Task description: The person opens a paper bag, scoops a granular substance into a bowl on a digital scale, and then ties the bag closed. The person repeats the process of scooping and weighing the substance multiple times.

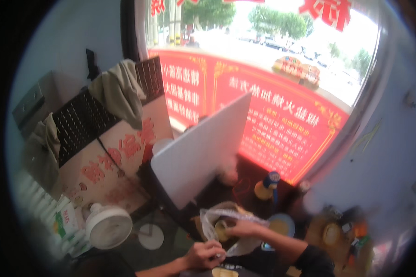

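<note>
A translucent plastic bag (210, 220) stands with its mouth spread wide at the near edge of a dark table. My left hand (205, 255) is closed on the bag's near rim, fingers bunched together. From the right, my right hand (241, 229) reaches into the bag's mouth. Its fingertips pinch the edge of a pale yellow, round, cup-like thing (221, 229) inside; blur hides its exact kind. Brown material (198, 225), perhaps paper, shows along the bag's left side. Just below my hands lies a small pale yellow oval thing (224, 273).
A large white board (201, 150) leans upright behind the bag. A blue-and-yellow megaphone-like thing (267, 185) and a pale round bowl (282, 225) are to the right. At left stand a white round fan-like head (108, 227) and a cloth-draped panel (118, 171).
</note>
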Tool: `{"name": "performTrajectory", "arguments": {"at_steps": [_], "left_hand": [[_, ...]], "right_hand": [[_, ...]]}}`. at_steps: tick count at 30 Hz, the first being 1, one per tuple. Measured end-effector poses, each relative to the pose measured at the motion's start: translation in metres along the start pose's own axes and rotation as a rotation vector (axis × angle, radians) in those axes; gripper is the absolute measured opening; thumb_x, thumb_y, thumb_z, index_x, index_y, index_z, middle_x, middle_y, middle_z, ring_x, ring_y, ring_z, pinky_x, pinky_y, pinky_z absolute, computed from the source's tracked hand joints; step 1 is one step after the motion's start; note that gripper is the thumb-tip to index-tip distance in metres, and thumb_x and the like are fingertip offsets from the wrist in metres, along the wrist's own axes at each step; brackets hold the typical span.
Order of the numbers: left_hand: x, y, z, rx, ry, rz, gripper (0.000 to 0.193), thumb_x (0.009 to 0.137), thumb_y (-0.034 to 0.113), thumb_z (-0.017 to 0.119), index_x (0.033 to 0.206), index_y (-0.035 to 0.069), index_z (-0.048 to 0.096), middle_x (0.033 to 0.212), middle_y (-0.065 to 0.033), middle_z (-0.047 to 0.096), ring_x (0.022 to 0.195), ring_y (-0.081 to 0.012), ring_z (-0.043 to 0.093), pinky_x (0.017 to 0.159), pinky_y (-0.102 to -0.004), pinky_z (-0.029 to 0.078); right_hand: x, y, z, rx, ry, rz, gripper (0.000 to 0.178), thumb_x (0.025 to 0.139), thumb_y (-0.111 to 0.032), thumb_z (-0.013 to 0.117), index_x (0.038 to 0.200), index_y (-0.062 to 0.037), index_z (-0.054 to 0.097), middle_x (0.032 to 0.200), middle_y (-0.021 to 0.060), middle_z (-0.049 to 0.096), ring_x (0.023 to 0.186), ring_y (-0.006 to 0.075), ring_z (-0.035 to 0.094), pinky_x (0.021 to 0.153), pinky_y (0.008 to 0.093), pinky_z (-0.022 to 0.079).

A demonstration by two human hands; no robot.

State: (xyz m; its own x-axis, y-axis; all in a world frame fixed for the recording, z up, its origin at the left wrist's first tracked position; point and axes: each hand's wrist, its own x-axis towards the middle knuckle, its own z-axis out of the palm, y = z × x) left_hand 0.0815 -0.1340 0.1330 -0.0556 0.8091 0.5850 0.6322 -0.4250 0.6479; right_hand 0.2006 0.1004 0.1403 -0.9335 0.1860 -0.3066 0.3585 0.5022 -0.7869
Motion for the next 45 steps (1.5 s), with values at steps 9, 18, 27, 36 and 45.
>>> {"name": "performTrajectory", "arguments": {"at_steps": [9,18,27,36,45], "left_hand": [[0.004,0.028,-0.01,0.046,-0.095,-0.126,0.021,0.084,0.01,0.084,0.08,0.009,0.063,0.111,-0.0047,0.075,0.056,-0.0164,0.065,0.053,-0.0315,0.053],[0.007,0.029,-0.008,0.017,-0.136,-0.149,0.023,0.083,0.006,0.085,0.079,0.007,0.062,0.11,-0.0075,0.077,0.052,-0.0122,0.066,0.05,-0.0283,0.053],[0.006,0.029,-0.011,-0.009,-0.153,-0.198,0.021,0.084,0.009,0.084,0.083,0.008,0.063,0.107,-0.004,0.074,0.058,-0.0143,0.07,0.054,-0.0292,0.056],[0.007,0.021,-0.012,-0.022,-0.182,-0.162,0.021,0.082,0.008,0.087,0.084,0.006,0.067,0.11,-0.0078,0.076,0.057,-0.0125,0.071,0.053,-0.0282,0.057],[0.004,0.025,-0.01,-0.03,-0.168,-0.223,0.02,0.084,0.008,0.085,0.084,0.008,0.064,0.108,-0.0038,0.074,0.061,-0.0146,0.072,0.056,-0.0299,0.057]], "right_hand": [[-0.018,-0.002,-0.023,0.27,0.049,0.216,0.053,0.092,-0.032,0.071,0.141,-0.0124,0.068,0.101,0.0073,0.073,0.087,0.0175,0.067,0.081,0.0358,0.055],[-0.031,-0.019,-0.032,0.37,0.028,0.277,0.046,0.094,-0.032,0.071,0.134,-0.0085,0.07,0.098,0.0042,0.068,0.084,0.0136,0.061,0.073,0.0324,0.052],[-0.037,-0.019,-0.028,0.658,-0.045,0.396,0.044,0.098,-0.022,0.068,0.139,-0.0074,0.068,0.106,-0.0003,0.067,0.085,0.0071,0.062,0.069,0.0255,0.05],[-0.024,-0.027,-0.014,0.178,0.073,0.456,0.074,0.087,-0.053,0.07,0.148,-0.0122,0.067,0.117,0.0124,0.077,0.109,0.0195,0.073,0.094,0.0346,0.056],[-0.024,-0.011,-0.009,0.354,0.055,0.453,0.076,0.087,-0.051,0.072,0.15,-0.0086,0.066,0.131,0.0133,0.073,0.114,0.0215,0.071,0.098,0.0351,0.055]]}}
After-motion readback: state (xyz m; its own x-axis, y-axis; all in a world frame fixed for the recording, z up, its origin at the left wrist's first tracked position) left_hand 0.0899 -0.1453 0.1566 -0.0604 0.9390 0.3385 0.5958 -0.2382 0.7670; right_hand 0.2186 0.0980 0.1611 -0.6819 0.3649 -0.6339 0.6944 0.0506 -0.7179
